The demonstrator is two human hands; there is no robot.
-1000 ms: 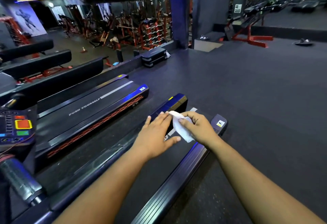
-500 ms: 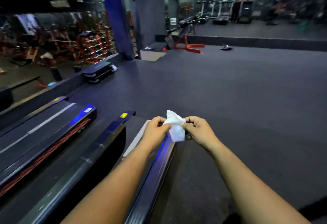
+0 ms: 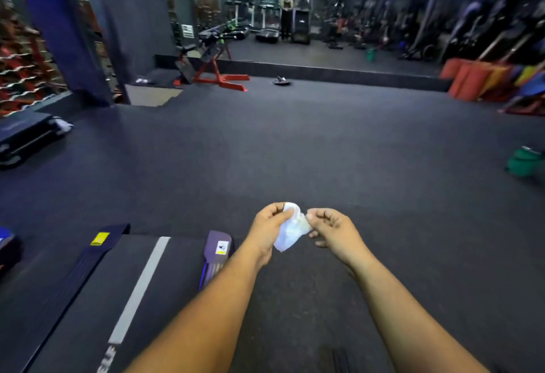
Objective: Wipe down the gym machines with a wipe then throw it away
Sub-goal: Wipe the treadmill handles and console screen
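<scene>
- Both bare forearms reached forward in the head view, hands meeting over the dark rubber gym floor (image 3: pixel 324 151).
- Left hand (image 3: pixel 269 226) had fingers curled, pinching the top edge of a crumpled white wipe (image 3: pixel 290 232).
- Right hand (image 3: pixel 331 229) also curled, thumb and fingertips pinching the wipe's right side; its lower fingers were loosely bent.
- Wipe hung between the two hands, held in the air, lower corner drooping down toward the left wrist.
- Wipe was off the machine, just right of the rear end of the black treadmill deck (image 3: pixel 97 299).
- Treadmill belt showed a grey lengthwise stripe (image 3: pixel 141 287); dark blue side rail with a yellow sticker (image 3: pixel 100 238) on the left, purple-grey end cap with a small white label (image 3: pixel 221 247) on the right, near the left forearm.
- Far left: stacked dark step platform (image 3: pixel 26 136) on the floor.
- Background: red-framed bench (image 3: pixel 215 71), blue pillar (image 3: pixel 59 27), orange and coloured pads (image 3: pixel 477 80) at right, green object (image 3: pixel 526 161) at right edge, blurred.
</scene>
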